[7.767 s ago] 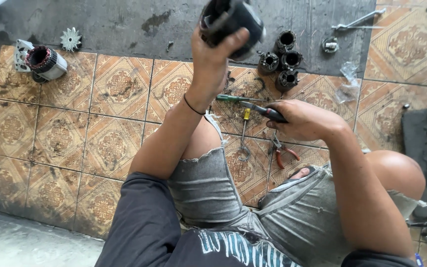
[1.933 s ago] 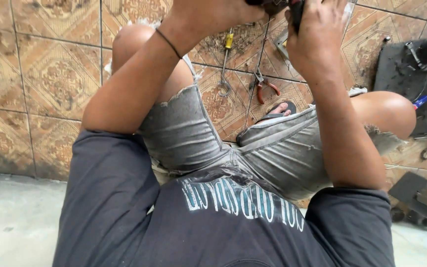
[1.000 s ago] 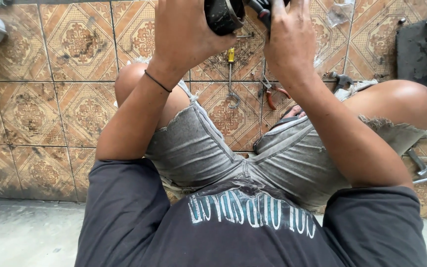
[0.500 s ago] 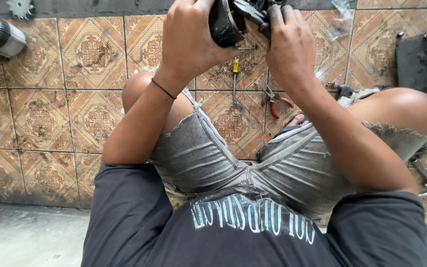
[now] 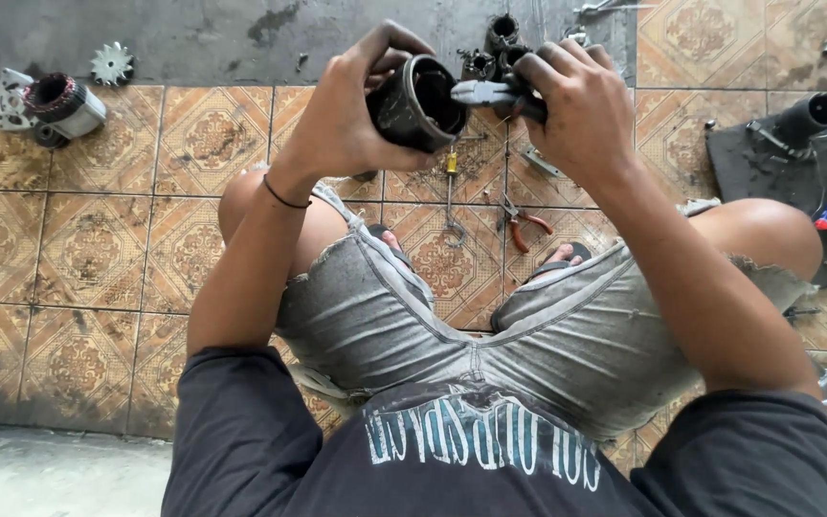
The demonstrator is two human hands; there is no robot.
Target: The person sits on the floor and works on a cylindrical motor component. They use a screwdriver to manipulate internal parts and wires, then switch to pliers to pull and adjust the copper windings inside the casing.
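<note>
Person seated on the tiled floor (image 5: 88, 249), knees apart, both hands raised in front of the chest.

Left hand (image 5: 342, 120) clamped around a dark cylindrical housing (image 5: 415, 102), fingers wrapped over its outer wall. The housing's long axis runs roughly left to right, open mouth turned toward the right hand, slightly up.

Right hand (image 5: 576, 115) closed on a pair of pliers (image 5: 485, 93), held level just right of the housing. The plier tips point left, straight along the housing's axis, and sit at its rim. Whether they grip something inside the mouth cannot be told; the interior is dark.

Relative to the housing: below it on the floor, a screwdriver with a yellow handle (image 5: 450, 191) and red-handled pliers (image 5: 521, 218). Just beyond it, a cluster of small dark cylindrical parts (image 5: 502, 43). Well off to its left, a wound stator in a metal frame (image 5: 55, 103) and a toothed fan disc (image 5: 111, 64). Far right, a black mat (image 5: 787, 182) with more parts.
</note>
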